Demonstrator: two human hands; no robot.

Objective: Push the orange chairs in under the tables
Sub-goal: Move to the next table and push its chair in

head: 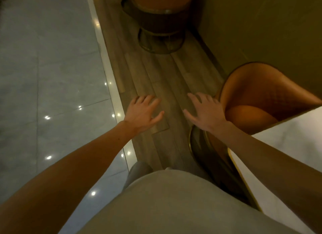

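Approach seems under way: right hand just beside the near orange chair, left hand farther off, both spread and empty; next, palms press its backrest.

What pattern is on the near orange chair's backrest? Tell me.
Diamond quilting on the backrest, head view.

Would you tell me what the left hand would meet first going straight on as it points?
From the left hand, the way looks free over the floor up to the far chair; depth is unclear.
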